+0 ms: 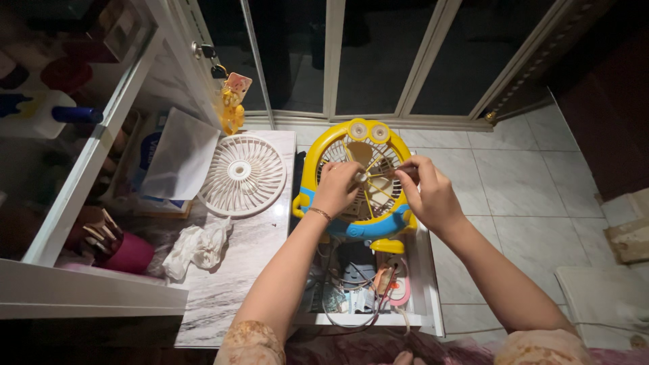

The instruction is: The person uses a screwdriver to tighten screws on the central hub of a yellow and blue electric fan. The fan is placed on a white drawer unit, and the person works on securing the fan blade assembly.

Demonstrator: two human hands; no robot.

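Two hands meeting at hub of small yellow fan (357, 177), standing over open white drawer (427, 284). Left hand (336, 187) curling fingers around centre; right hand (427, 192) pinching a thin dark tool, probably (too small for certainty). Likely handling light, plastic, brittle at thin blades; yellow rim looking the safer hold. Drawer holding tangled cables, pink round item. Detached white grille (241, 175) lying alongside on marble top (233, 284), crumpled cloth (196, 249) nearby.

Dim room; pale tiled floor (514, 182), dark glass doors (378, 54) white-framed, marble-topped cabinet (236, 270) left.
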